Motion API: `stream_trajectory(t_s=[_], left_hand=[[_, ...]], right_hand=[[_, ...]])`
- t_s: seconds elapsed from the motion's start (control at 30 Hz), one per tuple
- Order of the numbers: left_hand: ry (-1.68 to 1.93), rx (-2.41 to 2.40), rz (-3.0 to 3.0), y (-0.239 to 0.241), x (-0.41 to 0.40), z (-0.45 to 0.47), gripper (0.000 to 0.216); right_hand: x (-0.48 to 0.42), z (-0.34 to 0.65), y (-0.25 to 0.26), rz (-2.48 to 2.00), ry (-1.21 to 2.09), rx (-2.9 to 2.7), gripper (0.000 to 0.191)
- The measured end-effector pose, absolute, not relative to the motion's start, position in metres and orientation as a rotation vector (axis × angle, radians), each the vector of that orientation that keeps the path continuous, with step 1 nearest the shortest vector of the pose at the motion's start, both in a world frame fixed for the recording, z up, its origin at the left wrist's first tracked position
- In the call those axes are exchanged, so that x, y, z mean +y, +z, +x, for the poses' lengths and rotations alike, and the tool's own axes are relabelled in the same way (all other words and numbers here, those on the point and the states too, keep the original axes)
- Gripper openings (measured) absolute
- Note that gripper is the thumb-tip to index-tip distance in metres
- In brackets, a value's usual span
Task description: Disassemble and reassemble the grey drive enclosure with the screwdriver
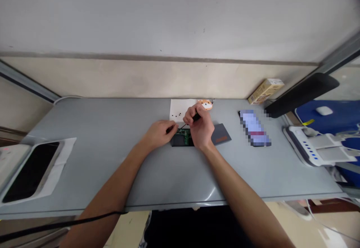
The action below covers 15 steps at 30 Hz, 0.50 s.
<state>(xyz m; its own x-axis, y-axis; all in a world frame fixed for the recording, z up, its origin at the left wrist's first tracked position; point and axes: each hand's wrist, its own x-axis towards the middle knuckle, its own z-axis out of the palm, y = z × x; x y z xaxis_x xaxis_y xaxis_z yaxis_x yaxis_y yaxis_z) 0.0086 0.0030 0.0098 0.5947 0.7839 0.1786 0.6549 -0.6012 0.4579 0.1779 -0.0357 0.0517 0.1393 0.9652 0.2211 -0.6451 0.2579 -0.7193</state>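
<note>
My right hand (200, 126) grips a small black-handled screwdriver (196, 117) above a green circuit board (185, 137), which sits in a dark casing (177, 140). My left hand (158, 134) pinches a small dark tool (170, 129) at the board's left side, and a thin black wire (183, 126) runs near its tip. Behind the board lies a white paper sheet (180, 109) with several tiny black screws on it. An orange animal-faced object (206, 105) lies at the sheet's far corner. A flat grey case (222, 135) lies beside my right hand.
A phone with a blurred screen (254, 128) lies to the right on the grey desk (84, 117). A cardboard box (266, 91) leans at the back wall. A dark-screened device (30, 171) lies at far left, and a white device (312, 147) stands beyond the right edge.
</note>
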Motion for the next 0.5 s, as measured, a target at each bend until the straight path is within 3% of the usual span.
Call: stream_trajectory(t_s=[0.5], left_hand=[[0.548,1.150,2.507,0.0115,0.0028,0.0071,0.036]], right_hand=[[-0.0364,0.1772,0.0518,-0.573,1.202,-0.755,0.031]])
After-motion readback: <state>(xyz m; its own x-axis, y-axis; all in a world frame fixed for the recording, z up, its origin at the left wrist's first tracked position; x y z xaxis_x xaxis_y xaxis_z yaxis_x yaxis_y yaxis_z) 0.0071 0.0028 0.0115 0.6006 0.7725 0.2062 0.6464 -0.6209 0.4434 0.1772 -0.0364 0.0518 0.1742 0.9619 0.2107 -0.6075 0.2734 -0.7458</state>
